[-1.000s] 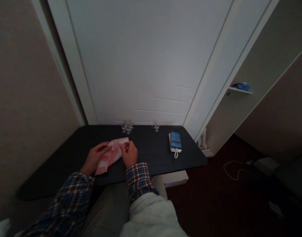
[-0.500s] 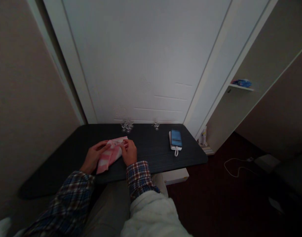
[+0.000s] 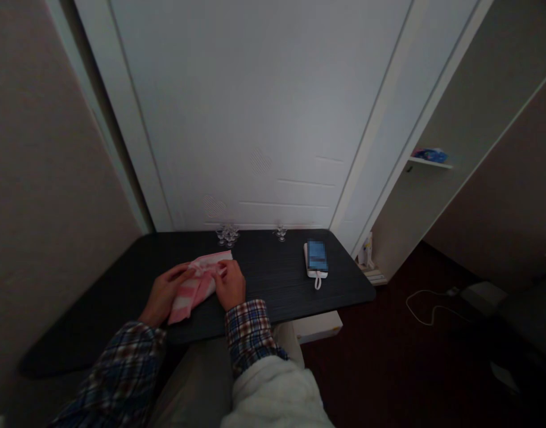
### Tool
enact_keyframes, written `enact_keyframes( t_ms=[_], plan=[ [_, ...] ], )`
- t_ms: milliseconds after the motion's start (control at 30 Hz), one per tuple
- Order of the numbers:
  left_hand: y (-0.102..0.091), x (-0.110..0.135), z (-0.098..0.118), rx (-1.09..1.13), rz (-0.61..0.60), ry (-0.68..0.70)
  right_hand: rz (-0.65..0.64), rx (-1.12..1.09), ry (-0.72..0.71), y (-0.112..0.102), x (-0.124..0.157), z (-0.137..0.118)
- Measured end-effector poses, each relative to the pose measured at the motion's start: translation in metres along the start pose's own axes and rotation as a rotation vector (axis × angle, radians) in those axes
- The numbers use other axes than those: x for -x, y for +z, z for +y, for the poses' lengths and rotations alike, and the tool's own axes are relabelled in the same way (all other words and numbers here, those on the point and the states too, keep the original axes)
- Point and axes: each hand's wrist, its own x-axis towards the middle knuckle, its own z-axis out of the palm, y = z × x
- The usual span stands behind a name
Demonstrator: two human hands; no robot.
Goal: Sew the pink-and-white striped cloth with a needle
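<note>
A pink and white striped cloth (image 3: 194, 286) lies folded on the black table (image 3: 273, 285). My left hand (image 3: 161, 294) rests on the cloth's left side with its fingers curled over the edge. On the right side, my right hand (image 3: 231, 284) pinches the cloth's upper part. Both hands meet near the top of the cloth. Plaid sleeves cover both forearms.
A phone with a lit screen lies on a white power bank (image 3: 316, 260) at the table's right. Small clear glass pieces (image 3: 227, 233) stand at the far edge by the white door (image 3: 255, 107). A white cable (image 3: 422, 306) lies on the dark floor.
Both hands keep working the cloth, with fingers shifted slightly at its top edge. The view has dipped a little, so the table sits lower.
</note>
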Motion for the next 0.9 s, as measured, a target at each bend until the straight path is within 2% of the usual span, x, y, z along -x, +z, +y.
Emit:
enact_keyframes(
  t_ms=[100,333,667,900],
  plan=[
    [0.000,0.000,0.001,-0.050,0.012,0.001,-0.004,-0.018,-0.027,-0.001,0.000,-0.002],
    [0.002,0.004,0.007,-0.038,0.069,-0.007,0.000,0.026,0.049,0.003,0.000,0.002],
    [0.003,0.006,0.010,-0.028,0.041,0.009,0.025,0.087,0.082,0.003,0.001,0.002],
    [0.002,0.001,0.003,-0.011,0.037,-0.002,0.020,0.002,-0.005,0.002,0.001,0.003]
  ],
)
